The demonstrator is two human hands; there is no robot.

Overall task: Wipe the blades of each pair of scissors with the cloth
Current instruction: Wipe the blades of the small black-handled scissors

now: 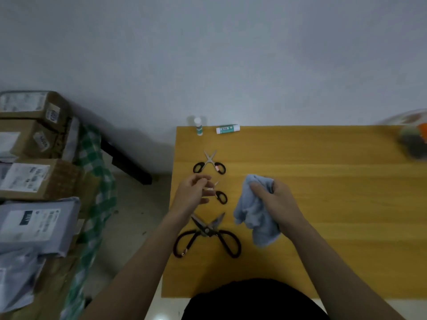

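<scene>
Head view: the left hand point(194, 190) pinches the middle scissors point(219, 195) above the desk point(323, 181), while the right hand point(277, 199) grips the cloth point(254, 218) beside them. The small scissors point(209, 163) and large scissors point(208, 236) lie open; how many are wiped I cannot tell.

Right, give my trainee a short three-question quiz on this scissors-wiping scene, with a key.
1. True or false: the right hand grips the blue cloth.
2. How many pairs of scissors show on the wooden table?
3. Which pair does the left hand hold? A: the far small scissors. B: the middle small scissors. C: the large scissors.

Key: 1 true. 2 three. 3 B; the other two pairs lie open on the table, untouched.
</scene>
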